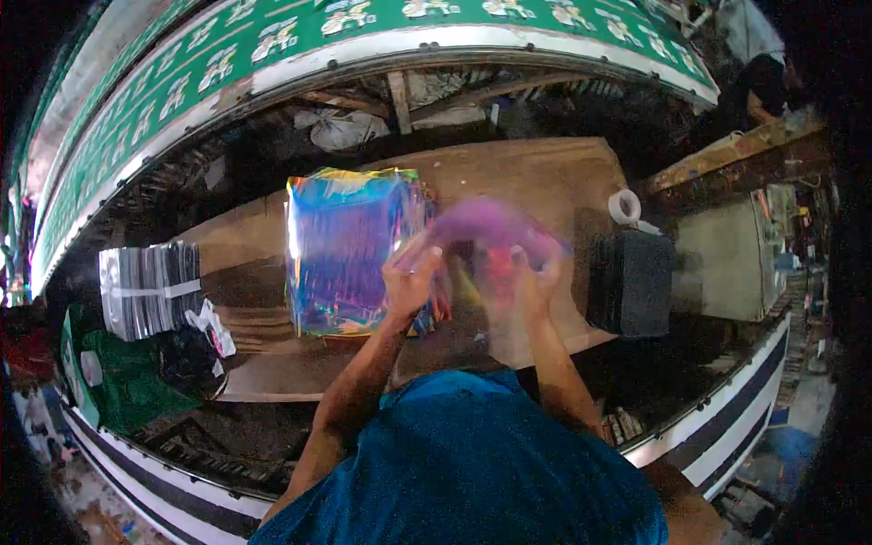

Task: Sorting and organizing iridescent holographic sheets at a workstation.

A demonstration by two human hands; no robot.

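Observation:
A bent, see-through purple plastic sheet (501,216) arches between my two hands, blurred by motion. My left hand (411,276) grips its left end, beside the right edge of a stack of shiny iridescent film sheets (347,252). At its other end, my right hand (539,276) holds the sheet near a blurred red patch whose nature I cannot tell. Brown cardboard (545,163) lies beneath the stack and my hands.
White tape roll (623,207) and dark stacked block (637,283) on the right. Strapped silver-grey bundle (150,289), crumpled white plastic (211,327) and green sheet (129,375) on the left. Green printed panel (300,44) spans the far side. Another person (763,88) is at far right.

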